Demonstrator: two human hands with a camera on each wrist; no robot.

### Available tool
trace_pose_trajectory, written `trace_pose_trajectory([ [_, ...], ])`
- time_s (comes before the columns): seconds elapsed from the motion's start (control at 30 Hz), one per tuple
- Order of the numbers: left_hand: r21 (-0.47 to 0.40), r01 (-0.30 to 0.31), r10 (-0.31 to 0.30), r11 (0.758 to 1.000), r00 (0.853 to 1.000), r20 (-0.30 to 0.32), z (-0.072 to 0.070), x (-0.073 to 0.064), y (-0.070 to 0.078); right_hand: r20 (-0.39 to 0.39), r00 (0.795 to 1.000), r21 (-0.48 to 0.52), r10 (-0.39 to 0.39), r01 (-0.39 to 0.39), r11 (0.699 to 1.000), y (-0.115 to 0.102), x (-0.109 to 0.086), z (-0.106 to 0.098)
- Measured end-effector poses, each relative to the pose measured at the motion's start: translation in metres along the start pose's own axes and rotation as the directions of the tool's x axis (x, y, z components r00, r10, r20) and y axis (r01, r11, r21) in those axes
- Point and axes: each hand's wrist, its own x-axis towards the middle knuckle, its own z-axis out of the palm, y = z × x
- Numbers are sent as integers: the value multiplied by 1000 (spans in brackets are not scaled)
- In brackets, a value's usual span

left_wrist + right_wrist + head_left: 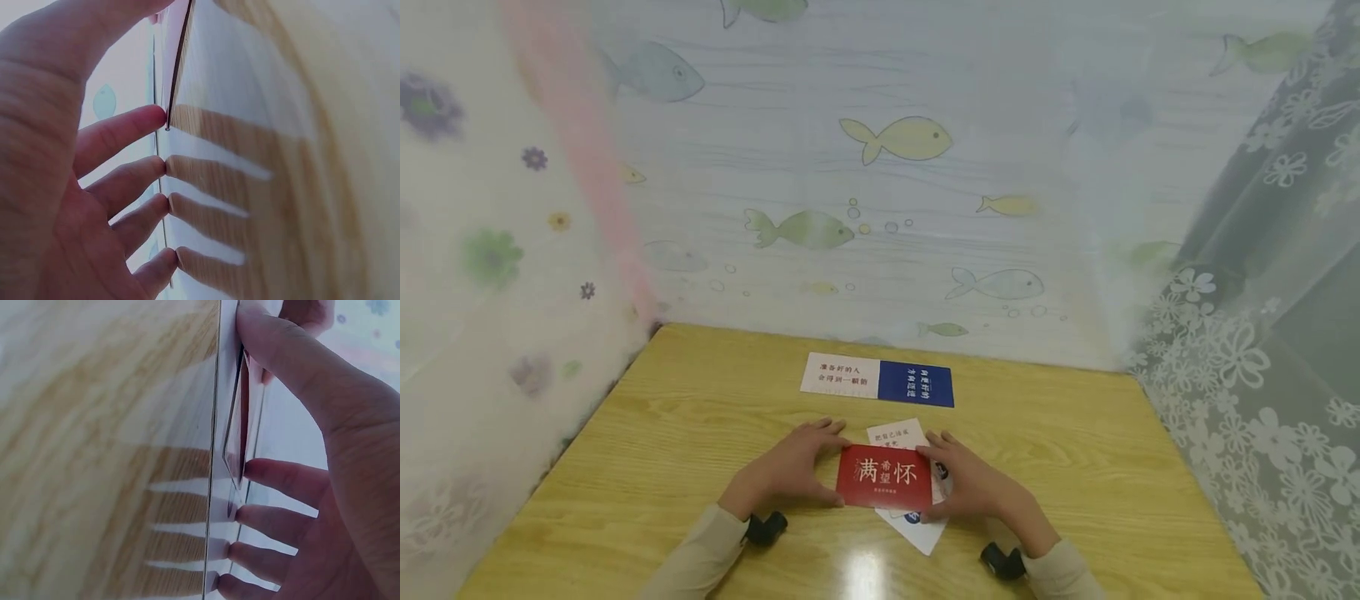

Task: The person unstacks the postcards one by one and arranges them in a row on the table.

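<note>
The left hand (793, 467) is pinching the left side of a thin, rectangular red card (883, 477) between thumb and forefinger, its other fingers spreading over the smooth, wood-grained table (685, 433). The right hand (970, 479) is pinching the card's right side likewise, remaining fingers fanning apart. The red card is partly covering angled pale cards (898, 433); beyond, a flat white card (841, 375) and blue card (916, 383) are lying edge to edge.
</note>
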Motion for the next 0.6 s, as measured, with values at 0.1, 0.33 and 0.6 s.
trace_pose_trajectory([
  [0.1, -5, 3, -3, 1000, 1000, -8, 1, 0, 0, 7, 1000, 16, -1, 1, 1000, 0, 0, 0],
  [0.33, -14, 8, -8, 1000, 1000, -7, 1, 1, 1, -4, 1000, 25, 0, 0, 1000, 4, -1, -2],
  [0.6, 32, -28, 28, 999, 1000, -2, 1, 5, 3, 3, 1000, 53, -7, 6, 999, 7, -1, -3],
])
